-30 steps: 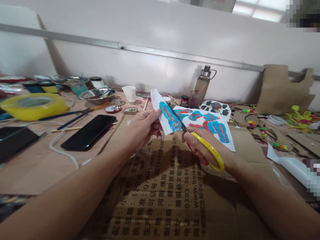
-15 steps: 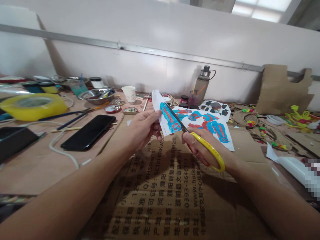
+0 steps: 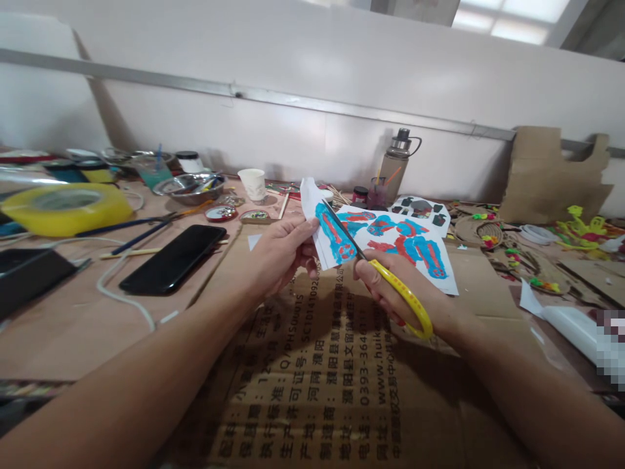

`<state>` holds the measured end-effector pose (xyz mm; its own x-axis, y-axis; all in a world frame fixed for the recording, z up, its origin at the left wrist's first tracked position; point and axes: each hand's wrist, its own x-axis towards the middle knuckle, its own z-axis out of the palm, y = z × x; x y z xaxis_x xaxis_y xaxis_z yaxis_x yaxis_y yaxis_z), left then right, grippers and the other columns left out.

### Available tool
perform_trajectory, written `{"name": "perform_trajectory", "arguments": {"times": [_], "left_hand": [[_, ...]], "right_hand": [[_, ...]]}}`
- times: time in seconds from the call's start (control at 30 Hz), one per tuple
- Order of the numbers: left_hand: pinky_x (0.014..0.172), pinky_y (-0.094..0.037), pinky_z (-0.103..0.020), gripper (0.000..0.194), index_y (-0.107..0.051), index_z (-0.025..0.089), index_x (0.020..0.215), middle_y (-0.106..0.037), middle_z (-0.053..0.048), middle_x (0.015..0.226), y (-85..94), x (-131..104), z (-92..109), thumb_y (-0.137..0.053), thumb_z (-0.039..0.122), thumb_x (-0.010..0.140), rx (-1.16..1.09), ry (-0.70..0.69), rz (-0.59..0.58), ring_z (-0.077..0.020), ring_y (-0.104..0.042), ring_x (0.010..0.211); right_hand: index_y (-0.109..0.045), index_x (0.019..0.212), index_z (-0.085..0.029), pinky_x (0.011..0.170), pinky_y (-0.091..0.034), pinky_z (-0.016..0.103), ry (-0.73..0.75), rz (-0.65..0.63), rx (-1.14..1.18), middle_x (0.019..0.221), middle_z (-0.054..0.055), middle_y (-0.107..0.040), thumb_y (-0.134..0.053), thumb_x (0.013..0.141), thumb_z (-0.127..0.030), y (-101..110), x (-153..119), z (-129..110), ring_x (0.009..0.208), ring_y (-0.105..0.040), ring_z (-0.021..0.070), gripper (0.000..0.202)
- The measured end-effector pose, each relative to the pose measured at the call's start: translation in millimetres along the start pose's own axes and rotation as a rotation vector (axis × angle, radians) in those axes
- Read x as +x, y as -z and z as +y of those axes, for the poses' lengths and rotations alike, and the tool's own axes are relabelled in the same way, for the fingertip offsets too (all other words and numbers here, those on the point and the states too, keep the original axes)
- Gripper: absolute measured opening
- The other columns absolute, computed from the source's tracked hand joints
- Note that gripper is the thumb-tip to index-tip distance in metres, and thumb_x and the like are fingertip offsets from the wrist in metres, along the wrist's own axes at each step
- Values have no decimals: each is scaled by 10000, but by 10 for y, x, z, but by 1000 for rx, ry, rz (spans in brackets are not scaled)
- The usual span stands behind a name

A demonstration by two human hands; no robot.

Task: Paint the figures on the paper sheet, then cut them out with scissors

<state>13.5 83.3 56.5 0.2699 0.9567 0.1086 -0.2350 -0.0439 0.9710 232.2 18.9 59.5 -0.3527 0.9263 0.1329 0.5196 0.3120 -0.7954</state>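
Observation:
My left hand (image 3: 288, 251) pinches a white paper piece (image 3: 332, 238) painted with a blue and red shape. In my right hand (image 3: 385, 280) is a pair of scissors (image 3: 403, 290) with yellow handles, its dark blades lying along the right edge of the painted shape. Whether the blades are fully closed, I cannot tell. Behind the scissors, a larger painted sheet (image 3: 439, 251) with several blue and red shapes rests on the printed cardboard (image 3: 312, 391). Part of that sheet is hidden by my right hand.
Left of my hands lie a black phone (image 3: 173, 259), a white cable (image 3: 105, 290) and a yellow tape roll (image 3: 68, 207). Toward the wall stand a metal bowl (image 3: 188, 189), a paper cup (image 3: 252, 184) and a bottle (image 3: 396, 166). Woven craft pieces (image 3: 488, 231) lie at right.
The paper piece and my left hand have shifted slightly to the right. The scissors' yellow handles have swung a little left and down, closer together.

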Motion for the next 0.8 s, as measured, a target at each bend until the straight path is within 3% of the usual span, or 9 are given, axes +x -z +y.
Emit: {"name": "perform_trajectory", "arguments": {"times": [0.43, 0.8], "left_hand": [[395, -499, -212, 344, -688, 169, 684, -616, -53, 575, -15, -20, 13, -750, 352, 969, -6, 31, 0, -133, -558, 457], [381, -477, -206, 362, -682, 175, 656, -614, -58, 569, -30, -22, 13, -740, 347, 969, -17, 49, -1, -127, -533, 442]], "right_hand": [[-534, 842, -229, 523, -333, 253, 42, -43, -20, 829, 5, -562, -468, 1069, -783, 11, 20, 56, 633, -420, 122, 603], [-478, 812, -235, 505, -306, 243, 51, -44, -12, 788, -13, -494, -438, 1085, -777, 31, -1, -3, 617, -386, 115, 609]]}}
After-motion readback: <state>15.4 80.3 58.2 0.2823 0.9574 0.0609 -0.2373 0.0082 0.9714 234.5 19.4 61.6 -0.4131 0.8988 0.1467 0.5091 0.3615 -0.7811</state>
